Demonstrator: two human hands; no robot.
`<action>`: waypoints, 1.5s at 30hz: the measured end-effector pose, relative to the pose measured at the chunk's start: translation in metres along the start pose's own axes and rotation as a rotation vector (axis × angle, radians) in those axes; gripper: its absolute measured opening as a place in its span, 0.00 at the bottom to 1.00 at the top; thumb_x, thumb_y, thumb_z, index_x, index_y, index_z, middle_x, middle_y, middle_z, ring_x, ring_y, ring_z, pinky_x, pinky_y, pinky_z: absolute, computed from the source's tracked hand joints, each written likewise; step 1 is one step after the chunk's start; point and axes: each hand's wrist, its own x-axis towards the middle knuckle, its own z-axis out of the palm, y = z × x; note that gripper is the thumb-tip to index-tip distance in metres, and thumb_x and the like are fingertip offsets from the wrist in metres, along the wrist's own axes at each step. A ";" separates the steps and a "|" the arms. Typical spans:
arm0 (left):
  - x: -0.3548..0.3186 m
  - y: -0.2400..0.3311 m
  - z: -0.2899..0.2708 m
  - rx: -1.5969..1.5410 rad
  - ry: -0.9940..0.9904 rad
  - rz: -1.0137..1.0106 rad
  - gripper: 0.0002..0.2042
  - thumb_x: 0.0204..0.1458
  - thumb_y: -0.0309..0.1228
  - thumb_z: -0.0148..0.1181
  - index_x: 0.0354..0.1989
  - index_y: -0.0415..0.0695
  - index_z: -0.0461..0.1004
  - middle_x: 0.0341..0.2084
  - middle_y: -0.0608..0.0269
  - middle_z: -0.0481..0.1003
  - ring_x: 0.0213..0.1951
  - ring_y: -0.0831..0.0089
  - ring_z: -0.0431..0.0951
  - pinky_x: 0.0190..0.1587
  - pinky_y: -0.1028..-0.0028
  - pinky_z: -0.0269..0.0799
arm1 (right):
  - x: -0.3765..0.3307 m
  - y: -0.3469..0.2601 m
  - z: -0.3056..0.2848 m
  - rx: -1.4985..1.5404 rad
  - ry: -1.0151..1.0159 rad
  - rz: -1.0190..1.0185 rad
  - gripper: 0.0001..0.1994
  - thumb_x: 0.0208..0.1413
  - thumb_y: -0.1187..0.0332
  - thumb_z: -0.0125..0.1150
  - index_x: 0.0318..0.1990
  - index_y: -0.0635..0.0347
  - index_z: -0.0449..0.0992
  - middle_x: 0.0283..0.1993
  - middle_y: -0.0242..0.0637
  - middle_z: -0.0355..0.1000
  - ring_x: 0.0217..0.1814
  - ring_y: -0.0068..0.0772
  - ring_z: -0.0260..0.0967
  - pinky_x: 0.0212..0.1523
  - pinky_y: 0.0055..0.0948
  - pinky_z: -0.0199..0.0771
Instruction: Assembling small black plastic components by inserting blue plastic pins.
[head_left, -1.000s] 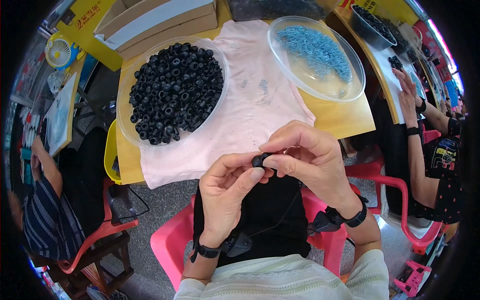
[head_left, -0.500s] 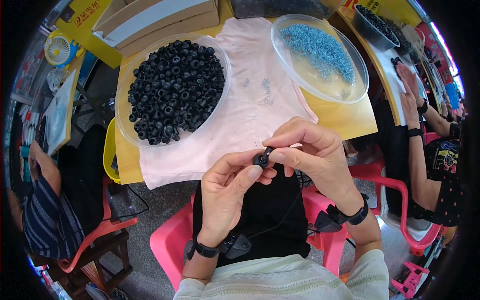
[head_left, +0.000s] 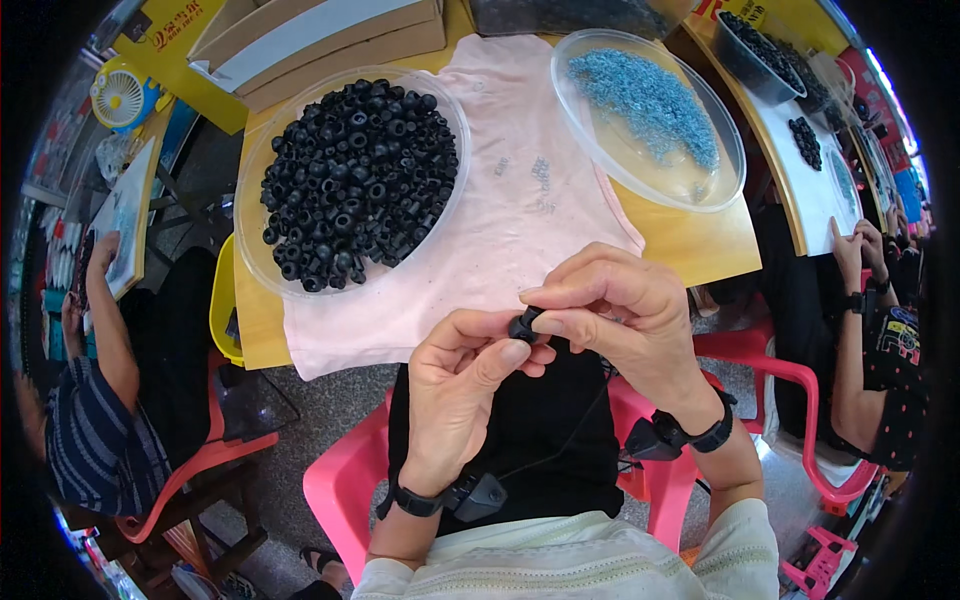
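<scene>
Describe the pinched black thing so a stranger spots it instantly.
Find the pink cloth on the table. At its near edge, the left hand and right hand pinch a rounded black piece between them. It's held aloft, unlike the black parts heaped in the left tub.

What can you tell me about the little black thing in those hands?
The small rounded black piece looks like smooth plastic or rubber. A narrower black part shows at its upper right; whether they are joined is unclear. The left hand holds it in the air; the right hand pinches the narrower part.
</scene>
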 end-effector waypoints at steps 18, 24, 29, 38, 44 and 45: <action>0.002 -0.001 0.004 -0.236 -0.004 -0.179 0.08 0.59 0.24 0.55 0.46 0.42 0.73 0.44 0.54 0.76 0.51 0.63 0.76 0.55 0.64 0.72 | 0.000 -0.003 0.002 -0.424 0.003 -0.243 0.16 0.44 0.79 0.67 0.44 0.65 0.76 0.40 0.40 0.73 0.33 0.26 0.74 0.30 0.21 0.75; -0.001 0.002 0.006 -0.362 -0.008 -0.294 0.09 0.59 0.25 0.55 0.47 0.45 0.73 0.45 0.54 0.76 0.53 0.61 0.75 0.58 0.62 0.69 | -0.001 -0.001 0.002 -0.462 -0.004 -0.289 0.17 0.41 0.79 0.67 0.42 0.66 0.75 0.38 0.37 0.70 0.30 0.25 0.71 0.28 0.21 0.75; 0.000 0.002 0.008 -0.243 -0.020 -0.280 0.09 0.59 0.24 0.54 0.47 0.42 0.73 0.46 0.51 0.75 0.51 0.60 0.76 0.57 0.63 0.70 | 0.001 -0.006 0.000 -0.412 -0.008 -0.271 0.14 0.40 0.79 0.67 0.38 0.66 0.75 0.35 0.37 0.70 0.28 0.25 0.70 0.27 0.21 0.74; -0.007 0.002 0.012 -0.166 0.062 -0.166 0.08 0.58 0.21 0.55 0.46 0.39 0.73 0.42 0.52 0.77 0.46 0.65 0.79 0.53 0.67 0.74 | 0.006 0.002 0.001 -0.547 0.068 -0.511 0.14 0.35 0.79 0.68 0.34 0.66 0.75 0.30 0.38 0.72 0.26 0.26 0.71 0.22 0.20 0.72; 0.002 0.002 0.012 -0.102 0.064 -0.184 0.08 0.58 0.22 0.55 0.45 0.38 0.72 0.42 0.53 0.77 0.45 0.67 0.79 0.51 0.67 0.75 | 0.009 0.005 -0.004 -0.468 0.014 -0.439 0.15 0.34 0.79 0.69 0.35 0.65 0.76 0.31 0.38 0.73 0.24 0.25 0.71 0.20 0.20 0.72; 0.002 0.002 0.014 -0.095 0.065 -0.185 0.08 0.58 0.22 0.55 0.45 0.38 0.72 0.42 0.53 0.77 0.45 0.67 0.79 0.51 0.67 0.75 | 0.009 0.002 -0.007 -0.452 -0.007 -0.410 0.15 0.35 0.80 0.69 0.35 0.65 0.76 0.32 0.38 0.72 0.24 0.25 0.71 0.20 0.21 0.73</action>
